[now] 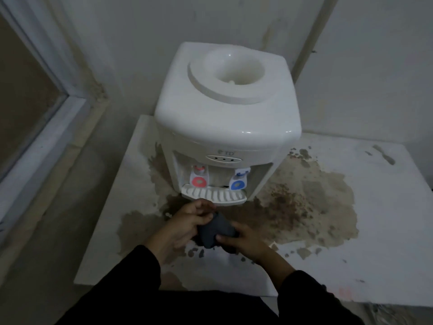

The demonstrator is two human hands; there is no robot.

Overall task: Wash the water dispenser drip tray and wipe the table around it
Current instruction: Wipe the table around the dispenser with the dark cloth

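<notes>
Drip tray [214, 195] sits in its slot at the foot of the water dispenser [226, 113], white, slotted, projecting forward over the table [386, 207]. Dispenser is white with an open bottle well on top, no bottle fitted; red tap [198, 177] on the left side of the recess, blue tap [239, 180] on the right, both just above the tray. Table is white and stands in a corner against pale walls; dispenser placed toward its back edge. Brown stain [311, 202] spreads wide across the tabletop to the right of the dispenser and around its front, with a smaller patch at front left and scattered flecks nearer the front edge. Both hands are just in front of the tray, over the stained area, and share a dark grey cloth [216, 231] bunched between them. Left hand [185, 224] has fingers curled round the upper left part of the cloth. Right hand [243, 240] grips the lower right part, thumb lying on top of the fabric. Neither hand touches the tray. Both arms in black sleeves. Whether the cloth rests on the table or is held just above it: cannot tell.
</notes>
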